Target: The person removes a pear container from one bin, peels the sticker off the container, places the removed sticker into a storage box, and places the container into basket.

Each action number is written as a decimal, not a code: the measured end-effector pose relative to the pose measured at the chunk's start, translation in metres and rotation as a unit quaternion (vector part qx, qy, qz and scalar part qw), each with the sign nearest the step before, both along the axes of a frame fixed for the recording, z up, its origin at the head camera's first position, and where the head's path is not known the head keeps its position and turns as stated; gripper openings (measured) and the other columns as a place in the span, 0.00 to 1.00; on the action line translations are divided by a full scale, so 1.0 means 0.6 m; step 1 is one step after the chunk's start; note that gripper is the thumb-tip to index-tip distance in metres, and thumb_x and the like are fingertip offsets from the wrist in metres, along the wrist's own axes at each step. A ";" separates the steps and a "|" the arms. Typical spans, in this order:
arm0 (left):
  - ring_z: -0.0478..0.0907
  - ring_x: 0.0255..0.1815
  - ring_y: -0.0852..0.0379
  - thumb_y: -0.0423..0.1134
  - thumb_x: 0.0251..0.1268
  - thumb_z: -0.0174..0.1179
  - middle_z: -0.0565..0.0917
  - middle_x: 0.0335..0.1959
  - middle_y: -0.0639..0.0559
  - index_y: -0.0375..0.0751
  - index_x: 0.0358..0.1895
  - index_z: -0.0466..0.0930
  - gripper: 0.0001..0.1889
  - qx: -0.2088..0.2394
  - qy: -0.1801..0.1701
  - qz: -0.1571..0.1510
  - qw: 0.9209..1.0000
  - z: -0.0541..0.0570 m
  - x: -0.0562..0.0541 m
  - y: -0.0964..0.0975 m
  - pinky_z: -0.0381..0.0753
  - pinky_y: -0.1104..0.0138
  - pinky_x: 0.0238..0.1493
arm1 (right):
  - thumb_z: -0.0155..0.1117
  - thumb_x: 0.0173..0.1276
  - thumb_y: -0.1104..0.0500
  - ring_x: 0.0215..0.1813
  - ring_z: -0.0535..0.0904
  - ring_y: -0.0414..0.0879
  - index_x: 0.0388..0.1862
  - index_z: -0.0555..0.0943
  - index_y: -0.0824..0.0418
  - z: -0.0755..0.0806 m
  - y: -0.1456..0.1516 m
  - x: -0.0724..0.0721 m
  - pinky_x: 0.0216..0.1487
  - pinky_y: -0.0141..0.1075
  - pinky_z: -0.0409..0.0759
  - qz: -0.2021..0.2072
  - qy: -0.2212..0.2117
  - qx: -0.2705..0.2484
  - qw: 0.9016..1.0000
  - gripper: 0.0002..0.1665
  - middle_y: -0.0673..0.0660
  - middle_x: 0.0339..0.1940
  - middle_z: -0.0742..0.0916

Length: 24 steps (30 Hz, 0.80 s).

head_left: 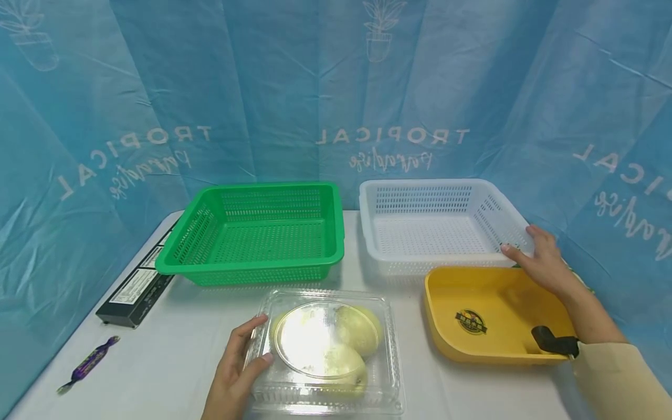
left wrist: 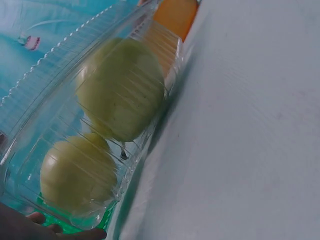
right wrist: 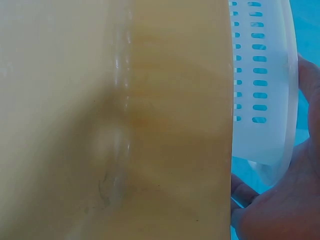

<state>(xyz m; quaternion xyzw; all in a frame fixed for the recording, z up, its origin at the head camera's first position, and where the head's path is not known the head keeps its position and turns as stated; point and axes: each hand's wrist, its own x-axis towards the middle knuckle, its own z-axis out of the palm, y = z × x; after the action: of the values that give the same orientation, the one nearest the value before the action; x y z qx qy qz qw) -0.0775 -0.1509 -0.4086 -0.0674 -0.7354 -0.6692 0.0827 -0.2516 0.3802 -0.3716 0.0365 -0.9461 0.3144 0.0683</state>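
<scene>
A clear plastic clamshell box (head_left: 388, 326) holds several pale yellow-green pears (left wrist: 122, 90). My left hand (head_left: 236, 367) touches the box's left side, its thumb lying over the lid's edge and its index finger along the side. At the right, my right hand (head_left: 546, 262) grips the front right corner of a white plastic basket (head_left: 370, 233), thumb inside the rim and fingers outside. In the right wrist view the basket's slotted wall (right wrist: 260, 75) shows beside that hand. Below my right forearm stands a yellow tray (head_left: 472, 353) with a round black label.
A green slotted basket (head_left: 252, 269) stands at the back left. Beside it lies a long black box (head_left: 126, 300) with white labels. A purple-wrapped candy (head_left: 89, 364) lies near the left edge. Blue printed curtains (head_left: 289, 87) hang around the white table.
</scene>
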 end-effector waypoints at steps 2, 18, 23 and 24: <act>0.42 0.76 0.64 0.27 0.62 0.53 0.59 0.70 0.50 0.41 0.65 0.62 0.26 -0.011 0.008 -0.001 1.000 -0.001 0.001 0.001 0.35 0.29 0.64 | 0.50 0.71 0.44 0.69 0.38 0.81 0.71 0.43 0.78 0.000 -0.001 0.000 0.58 0.77 0.44 0.000 0.003 0.000 1.000 0.50 0.81 0.71 0.43; 0.51 0.67 0.33 0.26 0.58 0.50 0.52 0.72 0.43 0.48 0.67 0.59 0.31 -0.017 -0.027 0.001 1.000 0.018 0.012 0.021 0.71 0.32 0.49 | 0.50 0.71 0.43 0.69 0.38 0.81 0.72 0.43 0.77 -0.001 -0.001 0.001 0.58 0.77 0.44 0.000 -0.001 0.005 1.000 0.50 0.81 0.71 0.43; 0.50 0.68 0.39 0.24 0.56 0.49 0.51 0.72 0.43 0.44 0.66 0.61 0.31 0.016 -0.047 0.014 0.999 0.024 0.012 0.027 0.75 0.39 0.51 | 0.50 0.71 0.42 0.69 0.39 0.81 0.72 0.42 0.77 -0.002 0.001 0.001 0.58 0.77 0.45 -0.001 -0.001 0.006 1.000 0.51 0.80 0.72 0.43; 0.49 0.69 0.39 0.23 0.56 0.49 0.51 0.72 0.42 0.42 0.65 0.61 0.30 0.018 -0.046 0.016 0.999 0.025 0.012 0.028 0.73 0.38 0.53 | 0.50 0.71 0.42 0.69 0.39 0.81 0.72 0.41 0.76 -0.002 0.001 0.001 0.58 0.77 0.45 -0.001 0.000 0.006 1.000 0.51 0.80 0.72 0.43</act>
<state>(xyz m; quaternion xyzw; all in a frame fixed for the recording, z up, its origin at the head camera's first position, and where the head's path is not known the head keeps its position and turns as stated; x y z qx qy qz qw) -0.0706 -0.1342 -0.3935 -0.0229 -0.7273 -0.6833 0.0606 -0.2510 0.3808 -0.3725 0.0356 -0.9482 0.3084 0.0682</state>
